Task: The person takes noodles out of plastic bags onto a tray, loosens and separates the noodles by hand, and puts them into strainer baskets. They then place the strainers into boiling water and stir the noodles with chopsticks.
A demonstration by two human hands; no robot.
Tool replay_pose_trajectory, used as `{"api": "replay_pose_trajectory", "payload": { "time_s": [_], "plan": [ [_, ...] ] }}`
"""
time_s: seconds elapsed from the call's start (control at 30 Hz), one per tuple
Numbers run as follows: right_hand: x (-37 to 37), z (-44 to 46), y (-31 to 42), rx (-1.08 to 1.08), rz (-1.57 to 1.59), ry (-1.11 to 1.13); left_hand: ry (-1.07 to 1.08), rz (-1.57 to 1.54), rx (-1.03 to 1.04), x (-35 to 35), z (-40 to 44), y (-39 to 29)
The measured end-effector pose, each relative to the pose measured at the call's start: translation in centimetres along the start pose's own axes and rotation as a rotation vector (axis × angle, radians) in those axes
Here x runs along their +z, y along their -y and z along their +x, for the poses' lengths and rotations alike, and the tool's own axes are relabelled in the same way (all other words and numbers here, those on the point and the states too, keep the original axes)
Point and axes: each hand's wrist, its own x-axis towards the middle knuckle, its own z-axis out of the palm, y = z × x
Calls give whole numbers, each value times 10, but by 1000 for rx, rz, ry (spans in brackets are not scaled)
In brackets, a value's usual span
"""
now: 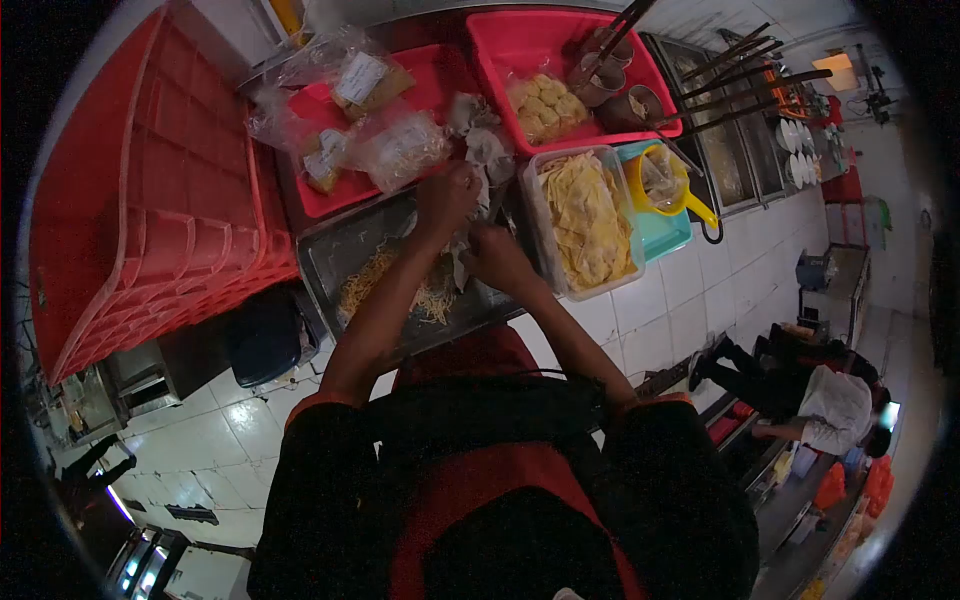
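Observation:
My left hand (447,200) is closed near the back edge of a dark metal tray (330,245), by a crumpled whitish wrapping (486,155). Just to its right and a little nearer to me, my right hand (492,256) is closed at the same pale material, its fingers bent. What exactly each hand pinches is too small and dark to make out. Thin yellowish noodles (370,285) lie loose on the tray, below my left forearm. To the right of my hands stands a clear container (641,245) of flat yellow wrappers (585,220).
Behind the tray, a red tray (312,110) bears plastic bags (405,150). A pink bin (490,50) holds dough pieces (545,108) and cups. A yellow scoop (700,208) lies in a turquoise tray (665,235). Red crates (180,200) stand left. Another person (835,410) is at far right.

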Motion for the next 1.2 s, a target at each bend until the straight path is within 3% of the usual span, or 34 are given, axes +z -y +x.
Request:
{"api": "replay_pose_trajectory", "payload": {
  "time_s": [0.03, 0.17, 0.23, 0.3, 0.33, 0.47, 0.53, 0.63, 0.77, 0.87, 0.93, 1.0, 1.03, 1.07, 1.13, 1.17, 1.2],
  "plan": [
    [-2, -2, -1, 59, -27, 117, 7, 0, 2, -11, 0, -5],
    [-23, -8, 16, 122, 18, 149, -183, -51, -130, -35, -7, 2],
    [-34, -11, 23, -45, -35, 25, -221, 9, -187, -45, -12, 14],
    [-51, -12, 35, 2, -37, 114, -44, 13, -319, -48, -23, 30],
    [-57, -12, 38, 50, -41, 199, -66, -50, -294, -52, -24, 31],
    [-39, -7, 9, -83, -113, 100, 57, -280, -438, -68, -33, 21],
    [-23, 8, -1, -49, 437, -207, 160, -512, -522, -73, -37, 18],
    [-7, 32, -10, -73, 535, -11, 125, -572, -377, -71, -41, 23],
    [-14, 39, 14, -33, 194, 171, 140, -285, -531, -101, -49, 15],
    [-22, 38, 31, 15, 334, -79, 114, -30, -525, -111, -70, 47],
    [-31, 39, 41, 83, 504, -88, 18, 69, -474, -125, -83, 65],
    [-40, 35, 41, 180, 764, -69, -184, -341, -698, -142, -96, 71],
    [-39, 34, 34, 180, 761, -76, -233, -163, -680, -159, -95, 66],
    [-35, 32, 22, 175, 698, -93, -280, 14, -656, -180, -90, 56],
    [-28, 26, 7, 177, 633, -124, -499, 332, -284, -212, -90, 42],
    [-22, 24, 6, 151, 165, -7, -493, 322, -272, -228, -80, 22],
    [-17, 22, 8, 126, -303, 112, -524, 180, -418, -243, -67, -3]
  ]
}}
